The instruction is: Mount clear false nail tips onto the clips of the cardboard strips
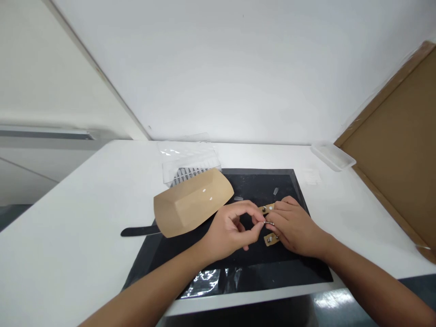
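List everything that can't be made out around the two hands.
Head view:
- Metal part pinched by the left hand: too small to identify.
- Tan strip: middle covered by the right hand.
- Black strip: right end hidden under the brown paper tray.
- Clear box: contents blocked by the tray and glare.

l hand (231,231) & r hand (296,229) both bare; forearms bare too, all the way to frame edge.
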### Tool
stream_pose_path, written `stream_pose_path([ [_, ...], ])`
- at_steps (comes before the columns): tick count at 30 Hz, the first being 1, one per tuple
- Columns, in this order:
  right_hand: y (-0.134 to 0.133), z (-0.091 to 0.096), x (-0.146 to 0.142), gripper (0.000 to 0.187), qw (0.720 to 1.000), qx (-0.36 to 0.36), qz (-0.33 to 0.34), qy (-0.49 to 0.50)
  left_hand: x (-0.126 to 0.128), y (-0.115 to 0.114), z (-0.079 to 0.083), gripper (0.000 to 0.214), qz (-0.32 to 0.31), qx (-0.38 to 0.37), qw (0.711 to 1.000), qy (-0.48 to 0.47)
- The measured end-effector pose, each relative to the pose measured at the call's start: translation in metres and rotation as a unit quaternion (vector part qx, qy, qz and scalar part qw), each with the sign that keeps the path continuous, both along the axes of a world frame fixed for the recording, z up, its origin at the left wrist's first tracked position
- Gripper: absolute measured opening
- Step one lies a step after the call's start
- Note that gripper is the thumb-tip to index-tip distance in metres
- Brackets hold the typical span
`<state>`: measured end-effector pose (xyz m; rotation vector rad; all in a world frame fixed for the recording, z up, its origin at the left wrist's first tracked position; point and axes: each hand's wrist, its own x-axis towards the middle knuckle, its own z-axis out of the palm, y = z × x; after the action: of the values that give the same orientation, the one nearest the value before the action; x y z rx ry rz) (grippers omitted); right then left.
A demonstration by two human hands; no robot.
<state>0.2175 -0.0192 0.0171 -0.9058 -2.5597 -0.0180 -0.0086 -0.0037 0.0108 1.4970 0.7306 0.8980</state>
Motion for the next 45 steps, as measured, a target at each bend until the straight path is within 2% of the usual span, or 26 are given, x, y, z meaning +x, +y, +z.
stream_pose_path([
  [5,0.0,0.0,0.001,0.031,1.0,0.012,0.001,-0.009,-0.001,0.0,0.003,0.009,-0.008,0.029,0.999,0.016],
  [11,0.0,-0.002,0.002,0.031,1.0,0.005,-0.007,-0.015,0.002,0.002,0.005,0.008,0.036,0.109,0.992,0.054],
  [21,0.0,-0.001,0.001,0.032,0.999,0.008,-0.014,-0.028,0.002,0.0,0.003,0.011,0.062,0.195,0.976,0.071],
  [27,0.0,-0.002,0.001,0.032,0.999,0.001,-0.017,-0.033,0.002,0.0,0.002,0.012,0.063,0.201,0.974,0.078],
  [34,0.0,-0.001,0.0,0.029,0.999,-0.007,-0.014,-0.028,0.007,-0.002,0.002,0.01,0.095,0.209,0.969,0.089],
  [45,0.001,-0.002,0.0,0.033,0.999,-0.023,-0.011,-0.043,0.009,-0.003,0.005,0.009,0.115,0.166,0.974,0.103],
])
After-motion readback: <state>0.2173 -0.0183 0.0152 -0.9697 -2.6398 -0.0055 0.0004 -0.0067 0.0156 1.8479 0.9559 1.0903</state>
